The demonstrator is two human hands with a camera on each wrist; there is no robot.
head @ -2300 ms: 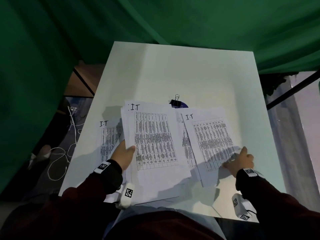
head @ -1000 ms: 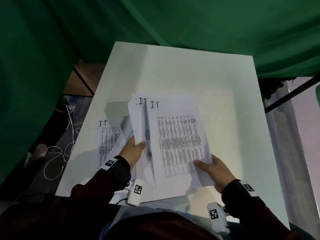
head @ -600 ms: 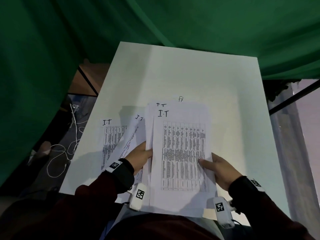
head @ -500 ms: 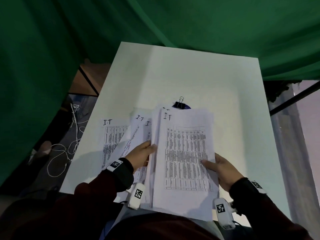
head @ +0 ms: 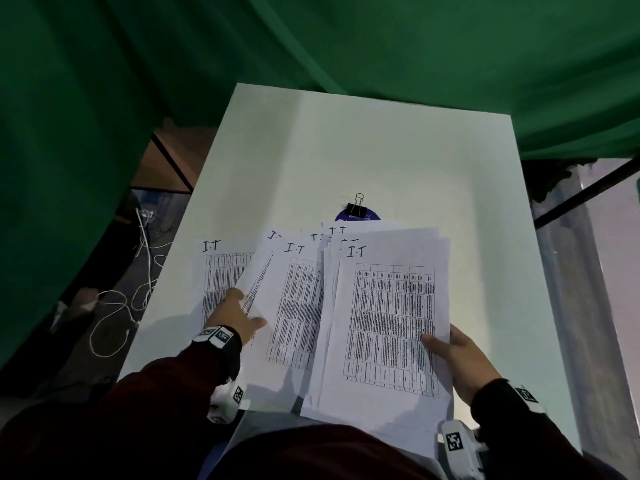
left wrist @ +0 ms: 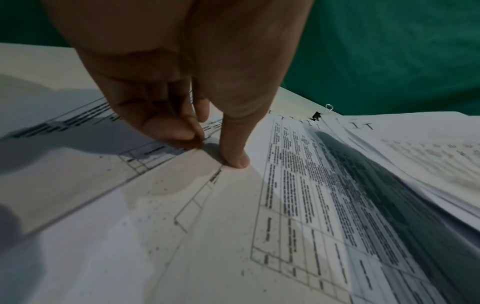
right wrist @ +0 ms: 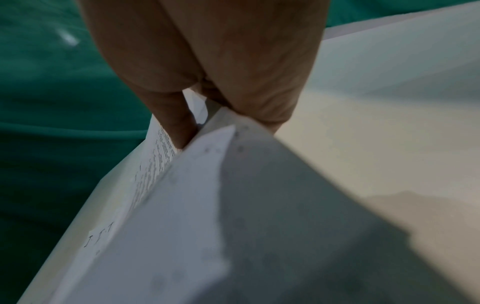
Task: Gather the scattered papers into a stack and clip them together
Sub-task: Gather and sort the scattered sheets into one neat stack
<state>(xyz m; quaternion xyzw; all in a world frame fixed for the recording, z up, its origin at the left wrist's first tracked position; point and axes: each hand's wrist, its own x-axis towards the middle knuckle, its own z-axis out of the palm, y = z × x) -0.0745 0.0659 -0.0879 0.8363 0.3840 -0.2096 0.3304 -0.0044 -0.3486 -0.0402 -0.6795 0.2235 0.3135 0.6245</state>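
From the head view, papers are lying fanned across the near half of the white tabletop (head: 398, 150). The right hand (head: 457, 358) is gripping a stack (head: 388, 327) by its right edge, thumb on the top sheet, its grip clamped on the paper. The left hand (head: 232, 317) is reaching out over the far-left sheet (head: 218, 271), fingertips down on it beside two overlapping sheets (head: 294, 306) that are lying between it and the stack. A black clip (head: 356, 207) is sitting on a blue disc (head: 358, 216) just beyond the papers' top edges, untouched. Green cloth (head: 381, 39) is hanging behind the tabletop, and white cables (head: 121, 306) are trailing on the floor at the left.

From the left wrist, the left hand (left wrist: 187, 82) is pressing a thumb tip down at an overlapping sheet's edge while the fingers (left wrist: 168, 127) are curling onto the sheet (left wrist: 78, 174) beside it; whether the grip is pinching the paper cannot be told. The stack (left wrist: 415, 154) is lifting up at the right, with the clip (left wrist: 318, 116) small past it.

From the right wrist, the right hand (right wrist: 213, 72) is clamping the stack (right wrist: 207, 195) between thumb and fingers, the sheets blurred and rising toward the camera above the tabletop (right wrist: 389, 102).
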